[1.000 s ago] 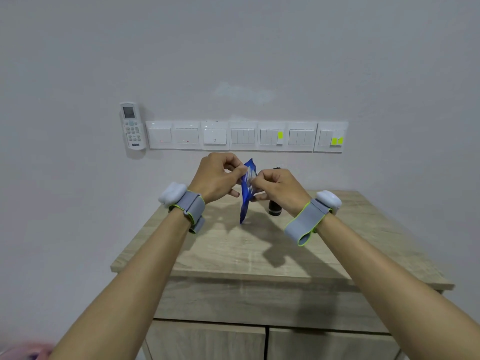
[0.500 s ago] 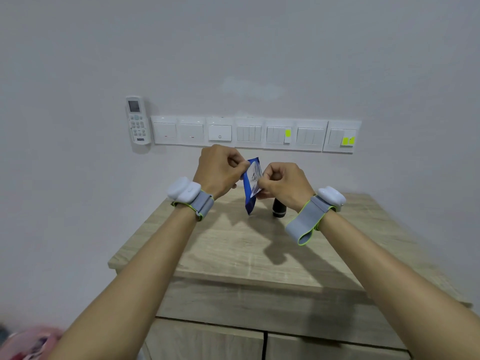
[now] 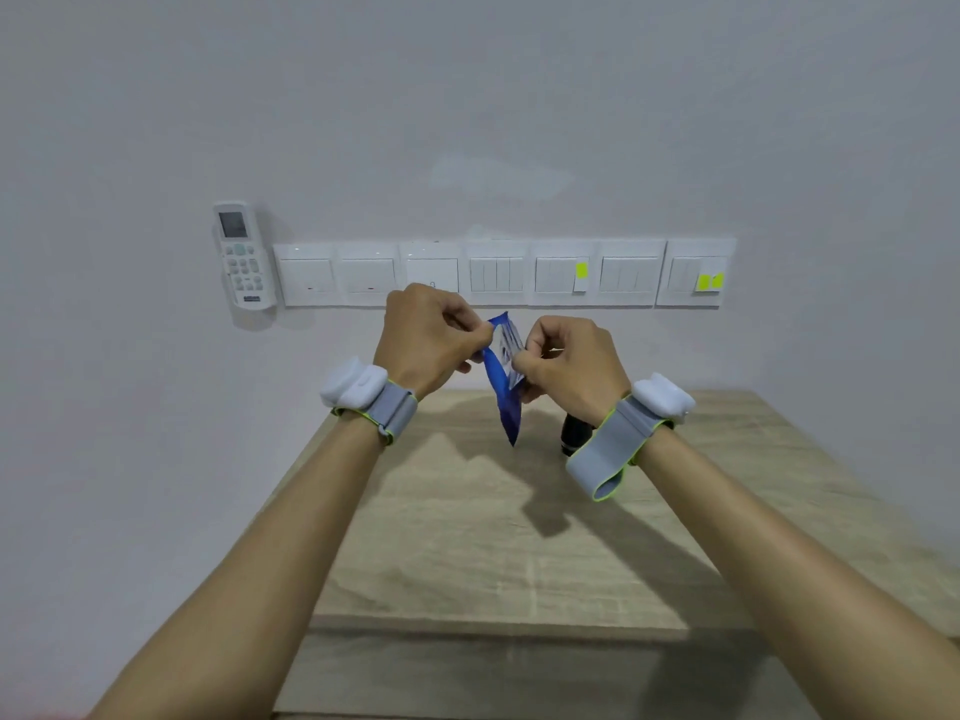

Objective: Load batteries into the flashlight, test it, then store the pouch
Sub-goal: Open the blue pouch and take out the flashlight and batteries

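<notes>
A blue pouch [image 3: 505, 387] hangs in the air above the cabinet top, held at its upper end between both hands. My left hand [image 3: 428, 340] pinches its top left edge. My right hand [image 3: 571, 366] pinches the right side of the mouth, whose pale inner face shows between the fingers. A black flashlight [image 3: 574, 436] stands on the wooden cabinet top [image 3: 467, 537] just behind my right wrist, its upper part hidden by that hand. No batteries are visible.
A white remote [image 3: 241, 254] hangs on the wall to the left of a row of light switches [image 3: 498, 272]. The cabinet's front edge runs across the lower view, with door fronts below it.
Both hands stay on the pouch's top and have spread its mouth slightly. The view has shifted a little; the flashlight has not moved.
</notes>
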Motion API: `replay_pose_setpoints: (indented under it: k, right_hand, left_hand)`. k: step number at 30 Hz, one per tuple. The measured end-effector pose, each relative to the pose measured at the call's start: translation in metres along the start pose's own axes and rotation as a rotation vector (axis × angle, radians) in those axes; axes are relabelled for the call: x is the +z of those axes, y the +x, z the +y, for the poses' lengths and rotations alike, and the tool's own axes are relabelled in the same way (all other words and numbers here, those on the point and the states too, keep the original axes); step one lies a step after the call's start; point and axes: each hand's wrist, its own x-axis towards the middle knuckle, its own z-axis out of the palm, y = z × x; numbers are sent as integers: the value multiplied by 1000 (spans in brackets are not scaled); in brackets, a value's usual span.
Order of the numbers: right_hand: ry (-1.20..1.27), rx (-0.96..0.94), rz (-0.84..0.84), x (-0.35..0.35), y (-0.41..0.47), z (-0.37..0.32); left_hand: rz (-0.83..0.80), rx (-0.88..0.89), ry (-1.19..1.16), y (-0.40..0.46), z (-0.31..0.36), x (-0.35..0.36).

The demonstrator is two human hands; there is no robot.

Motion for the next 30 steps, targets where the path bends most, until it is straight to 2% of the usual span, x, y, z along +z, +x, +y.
replay_pose_setpoints:
  k: [6,12,17,19,22,30]
  right_hand:
    - [-55,-78,0,3,13,0]
    - [-233,-196,12,3,14,8]
    - [-544,-145,-144,5,15,2]
    - [-566,-137,-151,5,13,-2]
    - [-548,-109,-146,4,13,-8]
    - [-508,-160,-296,1,16,-21]
  left_hand:
    - [0,47,82,9,-4,3]
    - [17,81,239,10,-5,-1]
    - [42,138,343,8,2,5]
    - [37,166,373,9,4,4]
    - [60,190,332,8,3,3]
    - [151,231,111,2,-14,7]
